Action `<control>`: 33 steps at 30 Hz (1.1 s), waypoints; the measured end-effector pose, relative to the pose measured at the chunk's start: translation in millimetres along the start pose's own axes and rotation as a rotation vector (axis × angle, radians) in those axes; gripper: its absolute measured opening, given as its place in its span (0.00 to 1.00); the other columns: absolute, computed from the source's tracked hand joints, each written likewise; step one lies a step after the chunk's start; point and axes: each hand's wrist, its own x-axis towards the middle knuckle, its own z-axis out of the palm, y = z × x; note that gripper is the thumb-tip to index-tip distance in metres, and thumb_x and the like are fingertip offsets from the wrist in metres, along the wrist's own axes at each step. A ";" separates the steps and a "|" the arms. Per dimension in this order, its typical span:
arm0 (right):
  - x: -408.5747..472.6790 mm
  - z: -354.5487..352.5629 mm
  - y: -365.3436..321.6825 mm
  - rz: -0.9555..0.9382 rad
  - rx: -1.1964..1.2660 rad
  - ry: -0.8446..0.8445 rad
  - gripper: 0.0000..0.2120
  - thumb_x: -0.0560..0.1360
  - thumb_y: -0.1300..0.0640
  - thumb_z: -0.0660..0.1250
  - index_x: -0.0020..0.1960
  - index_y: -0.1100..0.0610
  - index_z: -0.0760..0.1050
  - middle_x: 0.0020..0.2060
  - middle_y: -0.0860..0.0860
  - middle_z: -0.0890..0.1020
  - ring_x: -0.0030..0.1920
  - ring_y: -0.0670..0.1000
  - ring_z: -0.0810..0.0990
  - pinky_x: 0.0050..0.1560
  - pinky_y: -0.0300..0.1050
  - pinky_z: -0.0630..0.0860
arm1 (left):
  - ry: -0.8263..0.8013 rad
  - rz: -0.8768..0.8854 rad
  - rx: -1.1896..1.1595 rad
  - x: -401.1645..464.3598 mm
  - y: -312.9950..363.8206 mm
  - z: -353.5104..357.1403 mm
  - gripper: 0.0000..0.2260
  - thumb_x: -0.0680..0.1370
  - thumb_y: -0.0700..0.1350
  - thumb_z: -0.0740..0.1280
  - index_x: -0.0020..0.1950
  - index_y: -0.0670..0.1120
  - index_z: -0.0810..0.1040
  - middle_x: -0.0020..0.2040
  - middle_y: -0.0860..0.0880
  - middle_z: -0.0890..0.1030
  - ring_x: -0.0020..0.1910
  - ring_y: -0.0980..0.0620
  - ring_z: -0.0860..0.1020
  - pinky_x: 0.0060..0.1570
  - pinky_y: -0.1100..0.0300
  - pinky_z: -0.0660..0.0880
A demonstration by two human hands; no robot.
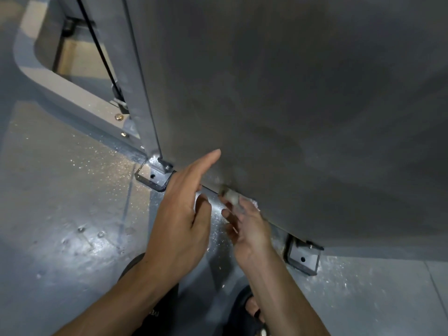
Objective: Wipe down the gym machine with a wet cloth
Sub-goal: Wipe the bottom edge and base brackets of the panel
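Low down | right hand (247, 229) apparently pinches blurred cloth (230, 195) | at panel (291, 117) edge

The machine's panel (291, 93) fills the frame from twelve to three o'clock, with a floor bracket (155, 178) under its corner at nine o'clock and another bracket (303, 258) at four o'clock. Both hands sit at its lower edge, left hand (184, 214) at nine o'clock of the right hand (247, 229). Two sandalled feet (252, 311) stand on the floor (60, 214) at six o'clock.

Matt grey sheet-metal panel (291, 105) on the gym machine, smudged and dull. Painted steel foot brackets (155, 178), slightly scuffed. Brassy bolt (118, 116) gleams. Floor (60, 190) is glossy grey paint, speckled, catching light.
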 end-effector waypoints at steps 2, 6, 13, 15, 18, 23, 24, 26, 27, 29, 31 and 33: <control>-8.7 5.8 -9.5 0.036 0.026 -0.034 0.10 0.85 0.55 0.60 0.62 0.55 0.77 0.53 0.54 0.87 0.33 0.45 0.77 0.35 0.37 0.68 | 0.012 -0.006 0.005 1.7 -2.6 -2.8 0.31 0.78 0.37 0.57 0.79 0.58 0.66 0.72 0.69 0.69 0.73 0.57 0.69 0.70 0.62 0.68; -52.6 7.5 -49.7 -0.096 0.077 -0.202 0.10 0.85 0.53 0.58 0.62 0.54 0.74 0.53 0.52 0.88 0.32 0.43 0.72 0.34 0.36 0.69 | 0.058 -0.017 0.006 6.2 -4.7 -8.6 0.30 0.78 0.37 0.56 0.79 0.57 0.66 0.73 0.65 0.70 0.74 0.57 0.69 0.70 0.57 0.69; -7.4 30.7 -5.7 0.024 -0.034 -0.078 0.04 0.83 0.55 0.64 0.55 0.53 0.76 0.52 0.54 0.88 0.35 0.47 0.84 0.34 0.39 0.69 | 0.065 -0.009 0.031 3.4 -1.3 -17.6 0.32 0.79 0.33 0.59 0.79 0.57 0.65 0.72 0.69 0.69 0.73 0.60 0.69 0.71 0.59 0.69; 3.1 30.3 5.4 0.058 -0.051 -0.043 0.05 0.84 0.54 0.64 0.57 0.52 0.77 0.52 0.52 0.88 0.38 0.46 0.86 0.35 0.39 0.71 | 0.063 0.001 0.055 4.4 0.3 -24.0 0.33 0.79 0.30 0.60 0.80 0.57 0.65 0.72 0.70 0.67 0.73 0.60 0.69 0.70 0.63 0.67; -7.5 28.7 -4.2 0.057 -0.009 -0.115 0.08 0.84 0.54 0.62 0.62 0.53 0.75 0.54 0.52 0.87 0.40 0.45 0.85 0.40 0.39 0.71 | 0.073 0.016 0.096 9.8 -1.8 -35.8 0.33 0.80 0.30 0.61 0.81 0.56 0.64 0.72 0.69 0.67 0.73 0.63 0.67 0.70 0.68 0.65; -41.8 34.1 -35.0 -0.103 0.059 -0.187 0.06 0.84 0.54 0.61 0.56 0.53 0.76 0.51 0.54 0.88 0.34 0.44 0.81 0.34 0.37 0.70 | 0.066 0.003 0.148 14.9 -7.3 -52.2 0.33 0.81 0.33 0.60 0.81 0.60 0.61 0.72 0.66 0.69 0.72 0.64 0.68 0.68 0.71 0.64; -36.9 37.4 -29.4 -0.108 0.045 -0.185 0.07 0.84 0.54 0.61 0.56 0.55 0.77 0.51 0.53 0.88 0.35 0.45 0.81 0.34 0.38 0.69 | 0.061 -0.008 0.148 15.1 -8.2 -54.2 0.33 0.81 0.33 0.60 0.81 0.61 0.61 0.69 0.69 0.68 0.69 0.65 0.68 0.65 0.74 0.64; -16.1 47.0 -9.9 -0.055 0.001 -0.149 0.07 0.84 0.55 0.62 0.59 0.55 0.76 0.50 0.53 0.88 0.35 0.46 0.83 0.33 0.38 0.68 | 0.065 -0.026 0.146 15.9 -9.8 -55.3 0.34 0.81 0.33 0.60 0.80 0.62 0.61 0.66 0.70 0.68 0.65 0.67 0.70 0.60 0.76 0.65; -5.4 52.8 0.5 -0.004 -0.020 -0.112 0.07 0.84 0.55 0.63 0.60 0.55 0.76 0.47 0.52 0.88 0.34 0.45 0.84 0.31 0.37 0.68 | 0.069 -0.034 0.147 15.7 -10.3 -54.5 0.34 0.81 0.32 0.60 0.80 0.62 0.62 0.66 0.68 0.69 0.64 0.67 0.70 0.59 0.77 0.64; 12.5 56.1 18.9 0.032 -0.059 -0.054 0.10 0.83 0.54 0.65 0.62 0.55 0.78 0.44 0.49 0.88 0.34 0.44 0.85 0.28 0.35 0.68 | 0.049 -0.040 0.144 14.2 -10.6 -50.6 0.35 0.80 0.30 0.60 0.81 0.60 0.61 0.69 0.62 0.70 0.67 0.68 0.68 0.63 0.77 0.62; 21.4 55.9 28.2 0.040 -0.090 -0.015 0.11 0.81 0.54 0.67 0.62 0.55 0.81 0.45 0.48 0.89 0.35 0.42 0.85 0.30 0.36 0.69 | 0.013 -0.039 0.142 11.9 -11.7 -48.1 0.35 0.80 0.29 0.60 0.81 0.58 0.61 0.70 0.61 0.69 0.69 0.68 0.66 0.66 0.77 0.60; 19.0 57.0 23.1 0.073 -0.066 -0.026 0.10 0.83 0.53 0.64 0.61 0.54 0.80 0.49 0.50 0.88 0.35 0.42 0.85 0.32 0.36 0.69 | -0.005 -0.038 0.139 10.1 -13.4 -49.2 0.36 0.80 0.29 0.60 0.81 0.58 0.61 0.69 0.65 0.68 0.70 0.67 0.66 0.67 0.76 0.61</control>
